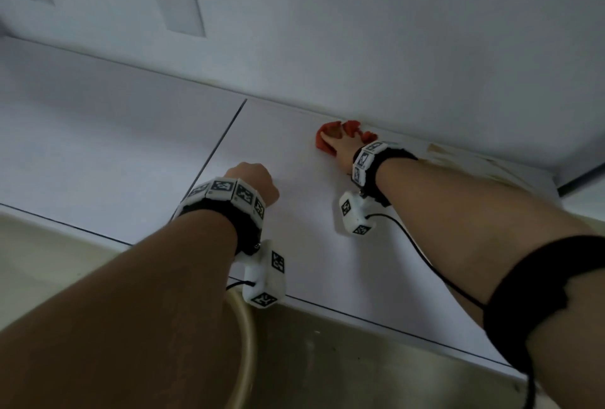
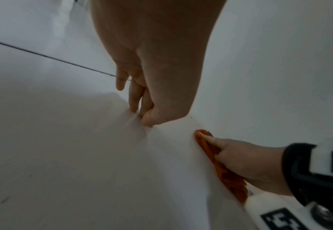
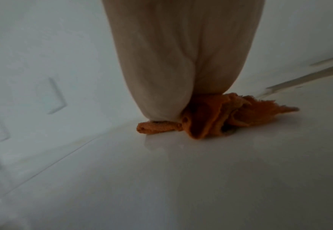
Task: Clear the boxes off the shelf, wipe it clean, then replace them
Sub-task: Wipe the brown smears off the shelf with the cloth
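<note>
The white shelf (image 1: 294, 245) carries no boxes in any view. An orange cloth (image 1: 353, 127) lies at the shelf's back edge, against the wall. My right hand (image 1: 342, 143) presses down on it with its fingers spread flat. The left wrist view shows those straight fingers on the cloth (image 2: 226, 175), and in the right wrist view the cloth (image 3: 211, 121) bunches out from under the palm (image 3: 171, 77). My left hand (image 1: 257, 179) is nearer and to the left. Its fingers (image 2: 134, 99) bend down, their tips rest on the shelf (image 2: 63, 140), and it holds nothing.
A dark seam (image 1: 222, 140) splits the shelf just left of my left hand. Yellowish stains (image 1: 458, 159) run along the back edge to the right of the cloth. Two flat plates (image 1: 178, 9) sit on the wall above. Below the front edge curves a pale round rim (image 1: 247, 343).
</note>
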Available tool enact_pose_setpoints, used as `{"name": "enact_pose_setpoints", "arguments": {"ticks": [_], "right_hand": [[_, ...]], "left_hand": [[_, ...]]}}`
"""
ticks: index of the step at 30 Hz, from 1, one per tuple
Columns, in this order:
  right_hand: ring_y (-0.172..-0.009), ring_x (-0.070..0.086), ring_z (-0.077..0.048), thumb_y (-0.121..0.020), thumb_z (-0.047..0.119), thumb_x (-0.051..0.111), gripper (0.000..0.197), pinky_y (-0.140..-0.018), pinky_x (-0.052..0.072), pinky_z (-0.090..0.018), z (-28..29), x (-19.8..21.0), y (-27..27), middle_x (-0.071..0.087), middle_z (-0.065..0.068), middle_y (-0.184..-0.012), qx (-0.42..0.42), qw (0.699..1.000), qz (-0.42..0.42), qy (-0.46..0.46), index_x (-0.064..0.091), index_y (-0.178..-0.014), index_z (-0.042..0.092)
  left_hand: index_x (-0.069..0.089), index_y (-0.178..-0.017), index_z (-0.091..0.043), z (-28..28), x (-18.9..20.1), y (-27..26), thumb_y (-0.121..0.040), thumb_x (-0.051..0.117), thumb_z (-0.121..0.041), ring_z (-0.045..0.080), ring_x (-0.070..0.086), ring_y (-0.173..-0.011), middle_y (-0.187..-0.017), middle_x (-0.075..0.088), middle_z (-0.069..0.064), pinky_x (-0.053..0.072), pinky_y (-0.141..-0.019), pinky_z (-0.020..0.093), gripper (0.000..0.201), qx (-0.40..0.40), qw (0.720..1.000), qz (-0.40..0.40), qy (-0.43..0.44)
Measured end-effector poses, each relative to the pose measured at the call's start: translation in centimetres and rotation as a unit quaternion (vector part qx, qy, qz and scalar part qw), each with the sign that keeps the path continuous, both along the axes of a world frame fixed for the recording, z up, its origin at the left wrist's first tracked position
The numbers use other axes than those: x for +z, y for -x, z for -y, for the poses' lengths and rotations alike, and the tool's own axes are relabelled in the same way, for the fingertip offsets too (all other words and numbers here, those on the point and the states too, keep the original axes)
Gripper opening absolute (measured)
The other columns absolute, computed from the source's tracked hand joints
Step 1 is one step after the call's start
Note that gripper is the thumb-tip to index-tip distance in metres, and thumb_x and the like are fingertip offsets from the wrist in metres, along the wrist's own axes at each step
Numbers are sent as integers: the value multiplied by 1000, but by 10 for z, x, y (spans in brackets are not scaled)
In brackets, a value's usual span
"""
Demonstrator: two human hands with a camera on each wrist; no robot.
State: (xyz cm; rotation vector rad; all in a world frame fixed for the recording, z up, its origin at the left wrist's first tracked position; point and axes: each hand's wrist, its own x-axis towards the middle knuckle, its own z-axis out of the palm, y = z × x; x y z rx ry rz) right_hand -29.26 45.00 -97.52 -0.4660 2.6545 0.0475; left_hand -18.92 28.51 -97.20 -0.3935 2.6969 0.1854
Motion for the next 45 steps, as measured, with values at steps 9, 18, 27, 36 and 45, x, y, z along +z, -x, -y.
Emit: {"name": "enact_pose_setpoints", "arguments": {"ticks": [9,18,27,36,45], "right_hand": [[-142,-12,-41,-93,13,38,72,-115,0,-55,-33,-6,-34,-17,-10,-156,5,1000,24,-15,-1,-149,36],[-144,-12,-38,-96,8,38,70,-115,-3,-50,13,-3,-40,-15,-6,-158,116,991,70,9,2,-150,36],[-144,-1,-39,-95,7,31,63,-116,4,-44,-73,0,-37,-3,-16,-157,-78,996,24,21,10,-151,26],[-143,-16,-39,-92,5,40,74,-114,0,-55,-8,-14,-86,-15,-2,-158,146,986,70,37,7,-149,37],[-144,-8,-39,-96,6,36,67,-116,-3,-43,-63,7,-36,-14,-8,-157,-7,998,51,35,3,-151,26]], "left_hand": [[66,-106,-8,-8,2,2,-88,48,-24,29,61,-104,-113,64,11,42,-74,27,30,-1,1000,11,14],[65,-110,-13,-8,3,-5,-88,47,-23,27,59,-107,-117,62,9,42,-76,28,30,-15,999,36,5],[56,-77,-7,-15,5,2,-91,47,-20,29,58,-89,-98,63,13,42,-73,27,21,17,1000,0,-2],[64,-105,-6,-17,3,-7,-89,46,-19,29,60,-104,-113,63,13,41,-74,28,28,-8,1000,24,13],[63,-112,-8,-10,-4,4,-90,48,-21,28,58,-100,-118,62,10,38,-73,26,30,-41,997,59,32]]}}
